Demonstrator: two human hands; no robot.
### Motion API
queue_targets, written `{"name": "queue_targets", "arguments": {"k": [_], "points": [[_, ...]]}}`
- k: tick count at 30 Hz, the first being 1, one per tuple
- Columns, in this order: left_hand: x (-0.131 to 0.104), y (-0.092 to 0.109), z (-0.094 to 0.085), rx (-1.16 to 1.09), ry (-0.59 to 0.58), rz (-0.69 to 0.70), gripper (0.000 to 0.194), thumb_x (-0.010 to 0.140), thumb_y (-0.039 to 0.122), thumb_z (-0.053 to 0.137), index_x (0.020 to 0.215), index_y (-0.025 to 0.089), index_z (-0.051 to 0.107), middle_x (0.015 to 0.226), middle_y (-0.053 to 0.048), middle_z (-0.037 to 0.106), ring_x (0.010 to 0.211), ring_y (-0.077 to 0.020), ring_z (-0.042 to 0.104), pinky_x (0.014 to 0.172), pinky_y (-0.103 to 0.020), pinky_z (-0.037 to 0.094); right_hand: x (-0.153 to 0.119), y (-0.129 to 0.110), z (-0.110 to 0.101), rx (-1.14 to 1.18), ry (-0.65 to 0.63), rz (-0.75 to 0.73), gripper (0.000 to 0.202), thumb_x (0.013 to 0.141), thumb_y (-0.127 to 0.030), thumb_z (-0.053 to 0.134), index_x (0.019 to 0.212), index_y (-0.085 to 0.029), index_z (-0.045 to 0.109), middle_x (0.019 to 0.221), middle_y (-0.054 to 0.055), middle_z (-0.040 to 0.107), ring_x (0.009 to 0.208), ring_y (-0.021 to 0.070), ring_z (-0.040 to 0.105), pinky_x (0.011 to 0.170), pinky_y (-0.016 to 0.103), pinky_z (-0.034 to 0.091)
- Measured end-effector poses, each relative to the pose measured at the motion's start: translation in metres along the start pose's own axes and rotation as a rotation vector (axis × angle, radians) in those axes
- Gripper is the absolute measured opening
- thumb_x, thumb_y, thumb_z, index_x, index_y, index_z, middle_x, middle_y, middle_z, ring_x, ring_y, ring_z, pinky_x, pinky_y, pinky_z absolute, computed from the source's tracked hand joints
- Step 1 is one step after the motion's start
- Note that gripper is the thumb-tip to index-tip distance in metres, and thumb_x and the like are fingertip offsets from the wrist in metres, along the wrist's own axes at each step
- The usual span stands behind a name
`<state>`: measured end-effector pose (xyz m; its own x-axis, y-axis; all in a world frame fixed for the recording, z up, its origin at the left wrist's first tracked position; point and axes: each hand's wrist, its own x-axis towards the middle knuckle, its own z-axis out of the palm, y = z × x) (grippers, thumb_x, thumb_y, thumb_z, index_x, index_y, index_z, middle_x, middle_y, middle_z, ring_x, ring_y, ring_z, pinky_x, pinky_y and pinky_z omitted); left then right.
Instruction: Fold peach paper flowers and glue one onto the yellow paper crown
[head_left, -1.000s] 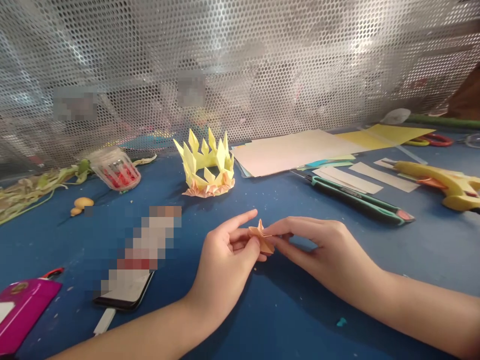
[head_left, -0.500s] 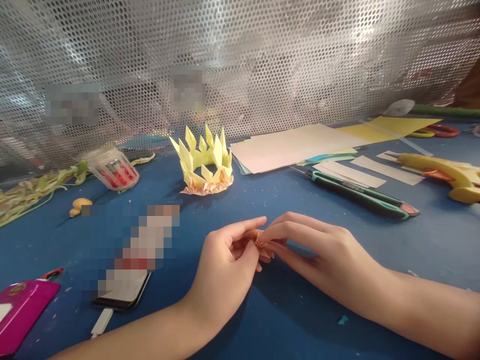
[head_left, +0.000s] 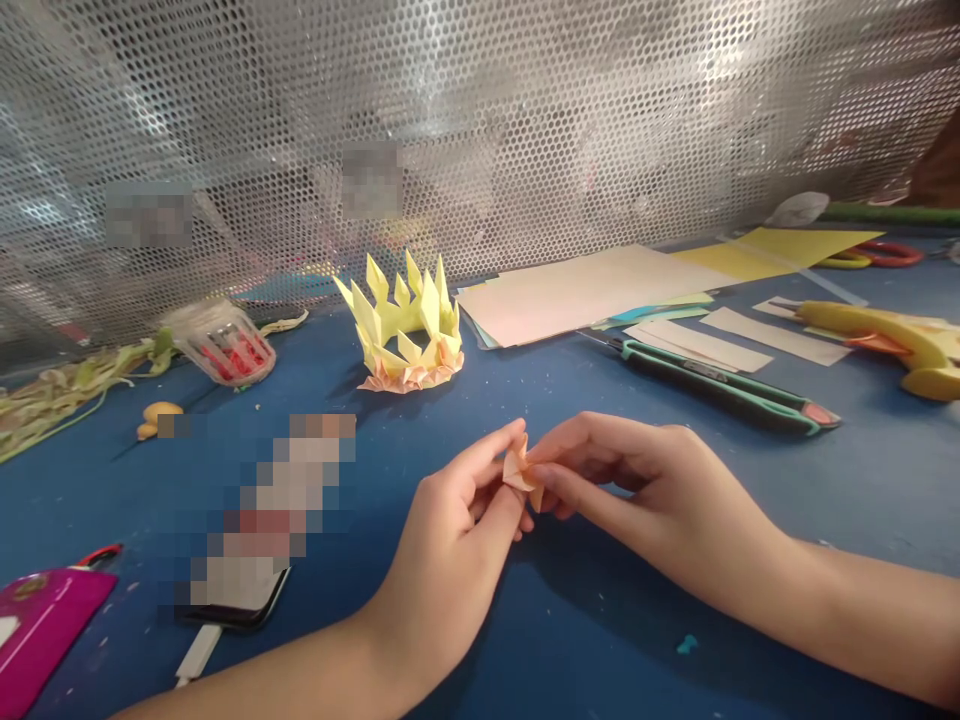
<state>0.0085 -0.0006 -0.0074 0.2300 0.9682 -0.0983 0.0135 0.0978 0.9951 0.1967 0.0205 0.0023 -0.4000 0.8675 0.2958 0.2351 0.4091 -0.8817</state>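
Between my two hands is a small folded piece of peach paper (head_left: 517, 470), its pointed folds showing above the fingers. My left hand (head_left: 457, 520) pinches it from the left with thumb and forefinger. From the other side, the thumb and fingertips of my right hand (head_left: 630, 480) are closed on its right edge; part of the paper is hidden behind them. Beyond my hands a yellow paper crown (head_left: 409, 345) stands upright on the table, with tall faceted points and a ring of peach folded paper (head_left: 416, 375) round its base.
On the blue table (head_left: 345, 520), a phone (head_left: 247, 605) with a white cable lies left, near a magenta pouch (head_left: 52, 630) and a clear jar (head_left: 229, 345). Right are a utility knife (head_left: 720, 385), paper strips (head_left: 776, 335), a yellow glue gun (head_left: 885, 335) and paper sheets (head_left: 585, 290). Behind stands perforated metal mesh (head_left: 480, 130).
The peach paper has turned between my fingers and shows more of its pointed folds. My right hand's fingers have shifted, with its thumb now against the paper's near side.
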Motion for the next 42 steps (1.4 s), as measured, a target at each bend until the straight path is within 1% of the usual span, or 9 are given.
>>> {"name": "queue_targets", "arguments": {"k": [6,10,14,18,23,29,32,36,42], "points": [[0.002,0.002,-0.001,-0.091,0.068,-0.055,0.062,0.105,0.039,0.070,0.159,0.013,0.055,0.081,0.001,0.068,0.078,-0.0147,0.059,0.078,-0.028,0.053,0.003,0.010,-0.007,-0.306,0.096,-0.382,0.016,0.100,-0.019,0.071,0.096,-0.025,0.085,0.086,0.003,0.077,0.070,0.0118,0.074,0.064,0.019,0.061],[0.005,0.002,-0.002,-0.106,0.056,-0.017,0.030,0.105,0.036,0.070,0.122,0.011,0.076,0.077,0.001,0.065,0.076,-0.0126,0.058,0.074,-0.024,0.051,0.002,0.013,-0.012,-0.469,0.089,-0.550,0.022,0.101,-0.010,0.066,0.099,-0.024,0.082,0.101,0.005,0.077,0.078,0.0118,0.076,0.074,0.019,0.063],[0.004,0.002,-0.002,-0.024,0.033,0.036,0.023,0.104,0.036,0.069,0.103,0.016,0.080,0.075,0.002,0.064,0.072,-0.0115,0.055,0.068,-0.022,0.048,-0.001,0.010,-0.013,-0.494,0.007,-0.611,0.030,0.102,-0.002,0.055,0.107,-0.022,0.076,0.103,0.004,0.081,0.091,0.0111,0.080,0.084,0.015,0.061],[0.003,0.003,-0.003,0.063,0.036,0.057,0.024,0.104,0.030,0.062,0.104,0.018,0.082,0.074,0.001,0.065,0.068,-0.0124,0.051,0.066,-0.022,0.046,-0.004,0.010,-0.010,-0.507,0.029,-0.568,0.024,0.104,-0.005,0.057,0.108,-0.022,0.074,0.097,0.000,0.083,0.082,0.0091,0.080,0.081,0.013,0.061],[0.003,0.004,-0.004,0.146,0.017,0.065,0.037,0.111,0.033,0.048,0.110,0.016,0.081,0.086,-0.004,0.072,0.074,-0.0154,0.053,0.071,-0.025,0.047,-0.005,0.011,-0.007,-0.498,0.107,-0.479,0.021,0.099,-0.005,0.064,0.102,-0.024,0.073,0.084,-0.006,0.082,0.066,0.0064,0.076,0.060,0.009,0.056],[0.000,0.001,-0.005,0.179,-0.035,0.089,0.039,0.114,0.043,0.046,0.099,0.020,0.074,0.077,0.001,0.056,0.076,-0.0167,0.050,0.072,-0.027,0.043,-0.006,0.006,-0.006,-0.561,0.140,-0.627,0.016,0.103,-0.010,0.063,0.103,-0.020,0.076,0.100,0.005,0.077,0.080,0.0090,0.076,0.079,0.015,0.061],[-0.002,0.005,-0.005,0.143,-0.085,0.097,0.038,0.113,0.039,0.047,0.086,0.021,0.067,0.076,0.002,0.051,0.076,-0.0160,0.046,0.071,-0.026,0.041,-0.006,0.005,-0.006,-0.488,0.114,-0.587,0.016,0.101,-0.008,0.064,0.104,-0.021,0.074,0.103,0.005,0.079,0.085,0.0101,0.078,0.082,0.016,0.062],[-0.003,0.010,-0.004,0.127,-0.158,0.111,0.026,0.110,0.027,0.051,0.109,0.024,0.077,0.093,0.000,0.066,0.085,-0.0168,0.052,0.073,-0.024,0.042,-0.005,0.004,-0.004,-0.409,0.153,-0.426,0.014,0.098,-0.012,0.068,0.093,-0.024,0.073,0.085,0.000,0.079,0.073,0.0105,0.075,0.070,0.017,0.062],[-0.006,0.004,0.000,0.154,-0.129,0.139,0.045,0.108,0.017,0.043,0.124,0.028,0.083,0.112,-0.002,0.081,0.092,-0.0194,0.066,0.090,-0.026,0.053,-0.007,0.004,-0.001,-0.376,0.115,-0.356,0.017,0.095,-0.011,0.065,0.087,-0.023,0.073,0.076,-0.003,0.078,0.062,0.0100,0.073,0.062,0.017,0.059]]}}
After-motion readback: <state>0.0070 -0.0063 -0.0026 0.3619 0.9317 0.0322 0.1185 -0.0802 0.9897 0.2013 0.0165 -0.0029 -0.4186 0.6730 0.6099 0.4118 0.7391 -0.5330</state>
